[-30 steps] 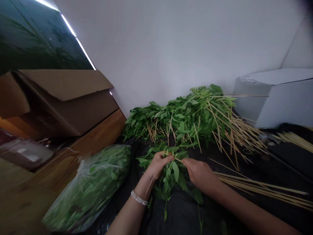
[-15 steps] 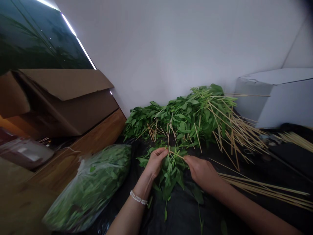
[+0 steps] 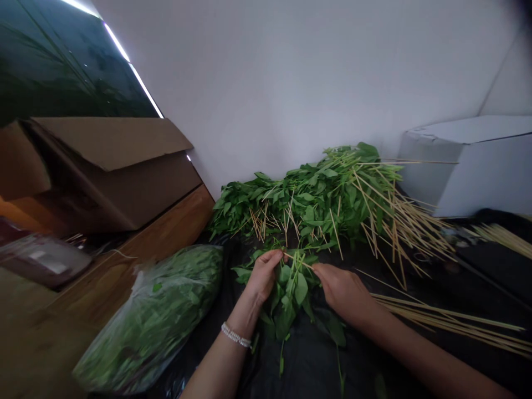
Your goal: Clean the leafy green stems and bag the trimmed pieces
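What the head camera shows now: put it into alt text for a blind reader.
The left hand grips a small bunch of leafy greens by its stems while the right hand pinches a wooden skewer against them, over a black sheet. Behind lies a pile of skewered greens; loose skewers lie right, a bag of greens left.

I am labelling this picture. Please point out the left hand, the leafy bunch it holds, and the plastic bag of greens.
left hand (image 3: 262,277): head view, back of the hand.
leafy bunch (image 3: 300,288): head view, a broad leaf in its middle.
plastic bag of greens (image 3: 158,316): head view, its middle.
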Available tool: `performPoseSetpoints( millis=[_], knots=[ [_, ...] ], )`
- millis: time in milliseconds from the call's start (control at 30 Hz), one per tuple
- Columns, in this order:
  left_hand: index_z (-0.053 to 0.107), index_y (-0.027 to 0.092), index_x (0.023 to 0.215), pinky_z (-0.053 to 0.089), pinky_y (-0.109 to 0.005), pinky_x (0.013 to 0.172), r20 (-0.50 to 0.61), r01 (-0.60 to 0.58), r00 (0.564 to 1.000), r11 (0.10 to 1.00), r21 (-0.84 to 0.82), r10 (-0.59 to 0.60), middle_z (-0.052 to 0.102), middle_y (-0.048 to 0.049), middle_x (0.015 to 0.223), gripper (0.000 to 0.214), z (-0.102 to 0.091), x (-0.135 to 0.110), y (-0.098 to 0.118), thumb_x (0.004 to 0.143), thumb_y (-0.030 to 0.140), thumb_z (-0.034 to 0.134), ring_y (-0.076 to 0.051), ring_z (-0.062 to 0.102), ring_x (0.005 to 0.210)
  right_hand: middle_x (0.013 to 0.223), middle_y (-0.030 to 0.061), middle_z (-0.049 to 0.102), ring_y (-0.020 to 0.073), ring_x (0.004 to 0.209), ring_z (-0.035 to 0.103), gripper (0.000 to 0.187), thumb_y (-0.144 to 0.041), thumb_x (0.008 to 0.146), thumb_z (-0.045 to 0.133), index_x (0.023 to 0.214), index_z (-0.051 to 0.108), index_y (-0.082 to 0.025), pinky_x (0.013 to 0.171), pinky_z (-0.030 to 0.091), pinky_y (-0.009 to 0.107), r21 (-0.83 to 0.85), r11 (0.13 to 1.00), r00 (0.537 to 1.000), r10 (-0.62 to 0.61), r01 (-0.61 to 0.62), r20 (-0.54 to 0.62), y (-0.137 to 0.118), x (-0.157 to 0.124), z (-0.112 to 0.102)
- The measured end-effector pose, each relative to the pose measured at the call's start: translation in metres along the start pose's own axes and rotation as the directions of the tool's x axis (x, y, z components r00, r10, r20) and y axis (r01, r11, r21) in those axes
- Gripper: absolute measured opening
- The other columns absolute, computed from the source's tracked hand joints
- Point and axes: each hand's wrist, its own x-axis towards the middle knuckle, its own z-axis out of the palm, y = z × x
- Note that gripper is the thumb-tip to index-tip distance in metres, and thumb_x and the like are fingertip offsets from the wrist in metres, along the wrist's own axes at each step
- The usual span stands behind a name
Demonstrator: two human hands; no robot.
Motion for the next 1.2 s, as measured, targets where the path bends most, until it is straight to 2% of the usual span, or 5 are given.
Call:
performPoseSetpoints(
  millis=[467,633,800,967,1200],
  knots=[
    [0.072,0.012,0.070,0.048,-0.025,0.070,0.045,0.086,0.995,0.994,0.064,-0.089,0.069,-0.0035,0.069,0.028,0.002,-0.004,0.000,0.060,0.036,0.085,-0.013,0.061,0.064,0.087,0.0050,0.071,0.0172,0.085,0.066,0.030,-0.014,0.091,0.035,0.097,0.063,-0.021,0.074,0.043,0.024,0.081,0.997,1.000,-0.009,0.008,0.009,0.000,0.002,0.004],
    [0.074,0.015,0.092,0.049,-0.032,0.081,-0.030,-0.100,0.993,0.962,0.253,0.111,0.073,-0.0085,0.087,0.037,-0.005,0.002,-0.001,0.073,0.046,0.073,-0.019,0.065,0.081,0.081,0.0042,0.070,0.0178,0.073,0.065,0.029,-0.021,0.092,0.035,0.098,0.063,-0.020,0.067,0.043,0.027,0.067,0.998,0.955,0.025,-0.005,-0.297,0.023,0.008,-0.022],
    [0.060,0.023,0.126,0.035,-0.043,0.107,0.262,-0.395,0.917,0.577,0.715,0.303,0.055,-0.0113,0.135,0.047,-0.006,0.001,-0.008,0.079,0.028,0.066,-0.027,0.048,0.125,0.070,0.0011,0.067,0.0165,0.059,0.061,0.024,-0.028,0.092,0.042,0.100,0.063,-0.020,0.061,0.042,0.027,0.091,0.984,0.751,0.175,-0.152,-0.637,0.047,0.014,-0.055],
    [0.054,0.023,0.133,0.037,-0.045,0.100,0.298,-0.355,0.929,0.296,0.887,0.222,0.064,-0.0115,0.118,0.064,-0.007,0.003,-0.022,0.071,0.018,0.071,-0.029,0.055,0.111,0.068,-0.0007,0.066,0.0148,0.057,0.061,0.020,-0.026,0.091,0.045,0.097,0.063,-0.020,0.058,0.041,0.025,0.108,0.986,0.770,0.169,-0.131,-0.615,0.045,0.014,-0.054],
    [0.069,0.018,0.082,0.043,-0.031,0.083,0.091,-0.370,0.889,0.586,0.721,0.449,0.064,-0.0057,0.089,0.014,-0.014,0.010,-0.005,0.079,0.029,0.062,-0.020,0.058,0.088,0.067,-0.0009,0.066,0.0144,0.055,0.060,0.022,-0.027,0.091,0.044,0.097,0.064,-0.020,0.059,0.042,0.025,0.107,0.987,0.768,0.162,-0.122,-0.620,0.045,0.014,-0.050]
  ],
)
